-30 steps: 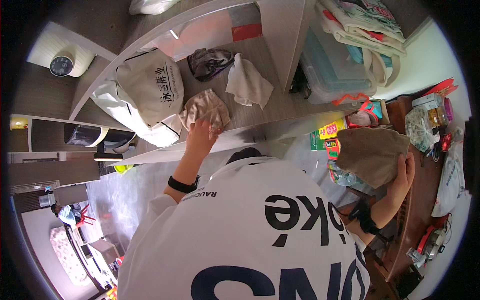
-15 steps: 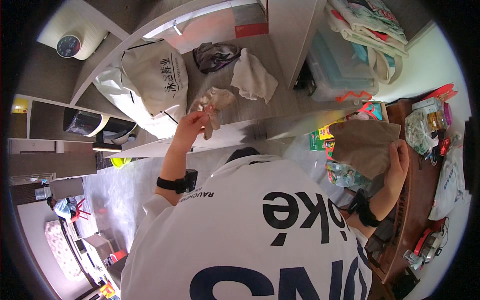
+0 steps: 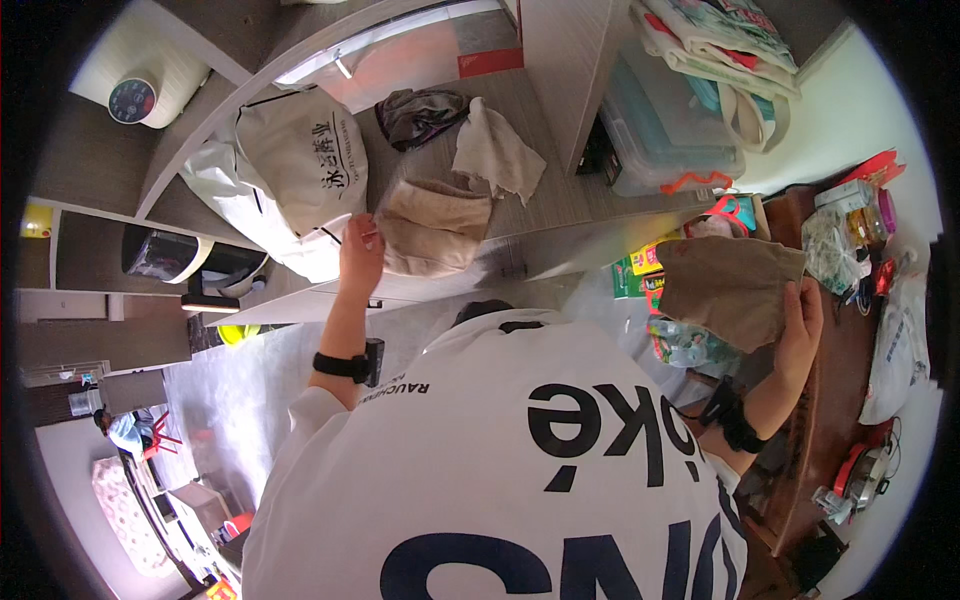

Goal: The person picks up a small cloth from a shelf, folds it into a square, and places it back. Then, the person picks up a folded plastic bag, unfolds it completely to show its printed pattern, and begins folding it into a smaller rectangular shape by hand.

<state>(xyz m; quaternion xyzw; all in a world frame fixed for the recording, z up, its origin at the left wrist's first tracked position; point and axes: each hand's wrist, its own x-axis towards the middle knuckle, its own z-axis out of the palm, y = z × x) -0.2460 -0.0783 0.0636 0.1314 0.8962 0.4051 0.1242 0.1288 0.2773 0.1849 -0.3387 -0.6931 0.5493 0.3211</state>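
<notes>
The left hand [image 3: 361, 246] has its grip pinching the left edge of a beige cloth [image 3: 436, 228] at the shelf's [image 3: 590, 203] near side, right of a white bag [image 3: 275, 150] bearing dark lettering [image 3: 327, 155], while the right hand [image 3: 798, 325] pinches a brown cloth [image 3: 730, 290].

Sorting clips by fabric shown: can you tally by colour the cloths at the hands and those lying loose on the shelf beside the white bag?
Tan: 1, the tan cloth at the left hand
Brown: 1, the brown cloth in the right hand
Cream: 1, the cream cloth on the shelf
Dark grey: 1, the dark cloth on the shelf
Total: 4
</notes>
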